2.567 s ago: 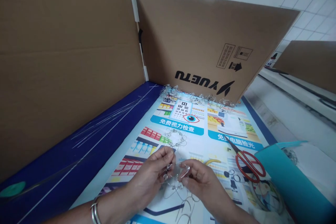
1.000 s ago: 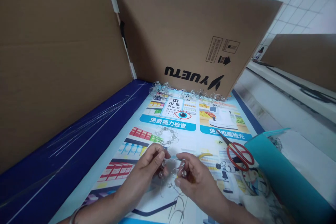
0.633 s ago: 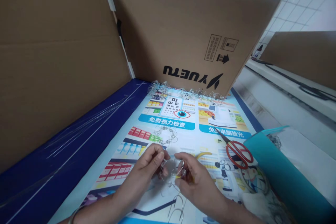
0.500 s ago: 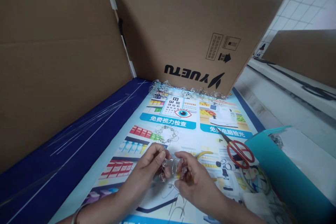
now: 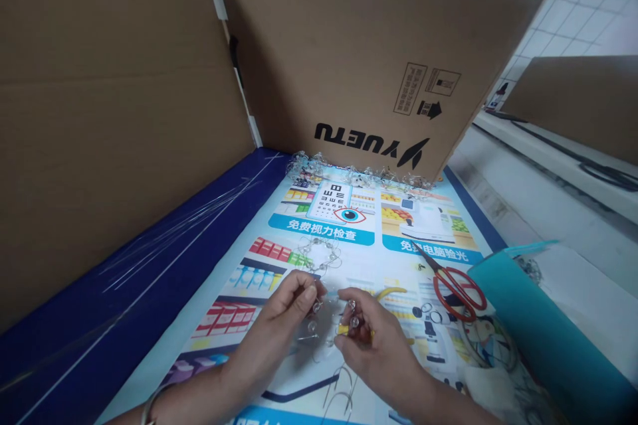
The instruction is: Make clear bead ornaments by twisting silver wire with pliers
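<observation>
In the head view my left hand (image 5: 292, 302) is closed, with thumb and forefinger pinching a beaded wire piece (image 5: 312, 327) that has clear round beads. My right hand (image 5: 373, 325), curled opposite it, holds the other side of the same piece, where beads show by the fingertips. The thin wire between the hands is hard to make out. Just beyond my fingers a wire ring with clear beads (image 5: 333, 256) lies on the printed sheet. Curved loose wires (image 5: 341, 400) are below my hands. Yellow-handled pliers (image 5: 391, 291) are partly hidden behind my right hand.
Red-handled scissors (image 5: 461, 292) lie to the right, beside a teal folder-like sheet (image 5: 543, 319). Several beaded wire pieces (image 5: 359, 177) line the foot of the upright cardboard (image 5: 369, 46). More cardboard (image 5: 114, 113) stands on the left. A coil (image 5: 488, 344) sits at the right.
My fingertips have moved slightly apart, and the wire loop seen between them earlier no longer shows clearly. The beads by my left hand hang a little differently. The view has shifted slightly.
</observation>
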A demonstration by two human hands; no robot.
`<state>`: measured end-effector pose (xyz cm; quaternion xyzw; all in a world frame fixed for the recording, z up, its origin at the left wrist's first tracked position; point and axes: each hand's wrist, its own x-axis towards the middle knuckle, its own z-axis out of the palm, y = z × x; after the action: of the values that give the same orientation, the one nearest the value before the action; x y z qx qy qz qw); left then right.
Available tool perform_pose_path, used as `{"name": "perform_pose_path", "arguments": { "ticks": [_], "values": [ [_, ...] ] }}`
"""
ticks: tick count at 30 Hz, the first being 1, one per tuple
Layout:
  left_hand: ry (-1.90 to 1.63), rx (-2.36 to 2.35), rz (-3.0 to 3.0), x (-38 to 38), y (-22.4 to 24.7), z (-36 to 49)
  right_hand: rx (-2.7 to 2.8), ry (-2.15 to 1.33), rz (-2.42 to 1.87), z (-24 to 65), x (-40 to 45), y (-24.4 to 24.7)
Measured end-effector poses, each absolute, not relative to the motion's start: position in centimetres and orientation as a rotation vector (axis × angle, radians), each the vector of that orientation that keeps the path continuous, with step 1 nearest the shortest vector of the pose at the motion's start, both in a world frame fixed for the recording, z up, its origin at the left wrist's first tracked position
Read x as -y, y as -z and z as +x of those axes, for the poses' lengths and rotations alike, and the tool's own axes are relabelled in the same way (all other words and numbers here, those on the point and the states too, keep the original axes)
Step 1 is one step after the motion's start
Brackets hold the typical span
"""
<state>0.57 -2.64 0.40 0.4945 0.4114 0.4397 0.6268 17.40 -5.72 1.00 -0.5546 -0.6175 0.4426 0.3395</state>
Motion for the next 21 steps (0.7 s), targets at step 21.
{"name": "perform_pose_path", "arguments": {
  "ticks": [21],
  "values": [
    [-1.045, -0.787, 1.159, 3.01, -0.87, 0.45, 1.386, -1.511, -1.188, 17.57, 5.64, -0.38]
  ]
}}
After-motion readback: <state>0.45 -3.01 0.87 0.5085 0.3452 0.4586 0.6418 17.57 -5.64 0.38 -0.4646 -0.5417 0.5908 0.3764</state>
